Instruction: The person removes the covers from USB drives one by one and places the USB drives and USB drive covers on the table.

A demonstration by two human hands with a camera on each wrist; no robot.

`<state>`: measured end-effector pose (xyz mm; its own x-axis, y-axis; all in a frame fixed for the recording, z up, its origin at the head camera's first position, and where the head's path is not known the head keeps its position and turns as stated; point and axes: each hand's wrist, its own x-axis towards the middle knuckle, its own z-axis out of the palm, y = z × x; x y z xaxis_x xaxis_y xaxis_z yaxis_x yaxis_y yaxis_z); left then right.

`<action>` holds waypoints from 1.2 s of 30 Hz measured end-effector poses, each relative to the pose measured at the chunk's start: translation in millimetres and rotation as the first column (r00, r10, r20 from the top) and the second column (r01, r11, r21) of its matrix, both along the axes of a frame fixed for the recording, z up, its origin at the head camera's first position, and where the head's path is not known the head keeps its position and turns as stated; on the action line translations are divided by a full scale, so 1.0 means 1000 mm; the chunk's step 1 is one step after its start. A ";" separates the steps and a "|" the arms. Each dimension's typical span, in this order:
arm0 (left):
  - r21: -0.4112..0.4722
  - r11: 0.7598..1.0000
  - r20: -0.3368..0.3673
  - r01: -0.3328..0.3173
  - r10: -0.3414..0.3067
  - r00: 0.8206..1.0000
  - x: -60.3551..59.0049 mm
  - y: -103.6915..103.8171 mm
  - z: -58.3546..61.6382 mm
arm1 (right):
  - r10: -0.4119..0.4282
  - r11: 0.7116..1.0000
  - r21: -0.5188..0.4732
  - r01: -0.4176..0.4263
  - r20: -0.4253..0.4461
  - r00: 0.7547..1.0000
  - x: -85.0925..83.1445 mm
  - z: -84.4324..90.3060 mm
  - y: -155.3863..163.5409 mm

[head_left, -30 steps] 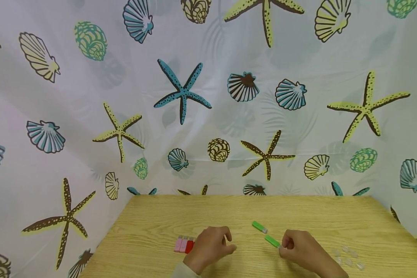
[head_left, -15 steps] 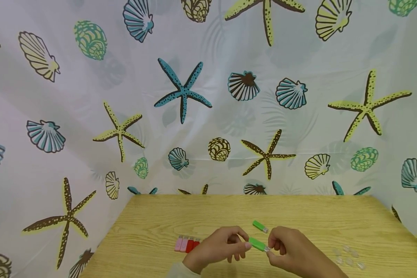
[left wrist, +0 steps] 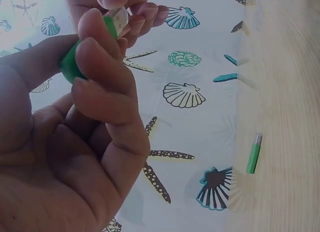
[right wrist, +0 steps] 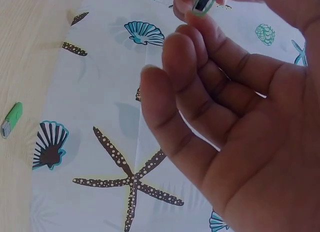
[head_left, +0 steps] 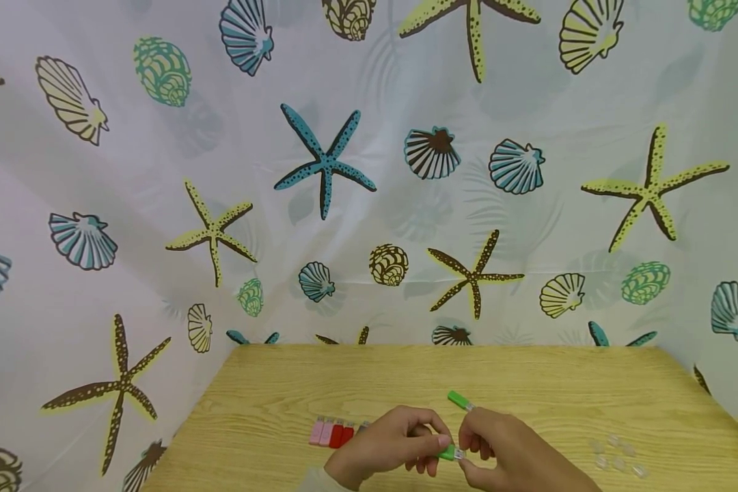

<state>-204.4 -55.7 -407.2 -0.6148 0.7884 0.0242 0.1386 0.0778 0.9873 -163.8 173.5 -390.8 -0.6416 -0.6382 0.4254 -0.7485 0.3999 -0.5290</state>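
Note:
A green USB flash drive (head_left: pixel 447 452) is held between both hands, just above the table's front. My left hand (head_left: pixel 393 439) pinches its green body (left wrist: pixel 71 62) between thumb and fingers. The fingers of my right hand (head_left: pixel 507 447) pinch the pale connector end (left wrist: pixel 118 21), which looks covered by a clear cap; fingers partly hide it. Seen from the right wrist, that drive's end (right wrist: pixel 204 1) shows a dark slot at the top edge. A second green USB flash drive (head_left: pixel 458 398) lies on the table behind the right hand, its connector partly hidden in the head view.
Left of the left hand, pink flash drives (head_left: pixel 320 431) and red flash drives (head_left: pixel 337 435) lie in a row, with a dark one partly covered. Several small clear pieces (head_left: pixel 619 464) lie on the wooden table (head_left: pixel 283 383) at right. A shell-patterned curtain (head_left: pixel 369 205) borders the table.
My right hand has lifted the green flash drive off the table and brought it left. My left hand has moved over and taken its body; both hands have since come slightly lower and nearer.

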 end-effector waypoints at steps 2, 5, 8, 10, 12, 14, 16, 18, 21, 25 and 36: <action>0.013 1.000 0.001 0.005 -0.005 1.000 0.001 -0.001 0.001 | 0.011 1.000 -0.011 -0.011 0.025 1.000 0.000 0.000 0.001; 0.030 1.000 -0.002 0.004 -0.004 1.000 0.001 -0.002 0.003 | 0.012 1.000 -0.028 -0.009 0.085 0.996 0.001 0.001 0.001; 0.043 0.999 -0.004 -0.011 0.011 1.000 0.001 -0.004 0.005 | -0.023 0.998 -0.054 0.033 0.176 0.984 0.001 0.002 0.001; 0.051 0.999 0.001 -0.018 0.018 1.000 0.002 -0.005 0.006 | -0.042 0.995 -0.079 0.064 0.255 0.966 0.001 0.002 -0.001; 0.058 0.998 0.003 -0.019 0.019 1.000 0.002 -0.005 0.008 | -0.035 0.991 -0.106 0.077 0.345 0.938 0.000 0.001 -0.003; 0.066 0.998 0.009 -0.017 0.017 1.000 0.003 -0.005 0.009 | 0.013 0.987 -0.148 0.059 0.441 0.897 -0.001 0.000 -0.006; 0.071 0.997 0.010 -0.017 0.016 1.000 0.003 -0.005 0.010 | 0.079 0.981 -0.190 0.025 0.519 0.851 -0.002 -0.001 -0.009; 0.074 0.997 0.008 -0.020 0.020 1.000 0.004 -0.005 0.011 | 0.146 0.972 -0.236 -0.003 0.590 0.794 -0.003 -0.002 -0.011; 0.078 0.997 0.005 -0.023 0.023 1.000 0.004 -0.005 0.012 | 0.229 0.952 -0.304 -0.031 0.642 0.732 -0.005 -0.004 -0.012; 0.084 0.996 0.006 -0.016 0.016 1.000 0.004 -0.005 0.014 | 0.327 0.918 -0.391 -0.065 0.654 0.682 -0.007 -0.007 -0.011; 0.069 0.993 0.030 0.094 -0.096 0.995 0.003 -0.007 0.013 | 0.429 0.868 -0.480 -0.128 0.594 0.680 -0.008 -0.010 -0.011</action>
<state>-201.1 -63.2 -393.7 -0.5383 0.8406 0.0597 0.1090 -0.0008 0.9940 -171.6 162.4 -400.4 -0.6621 -0.7224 0.1997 -0.1784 -0.1069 -0.9781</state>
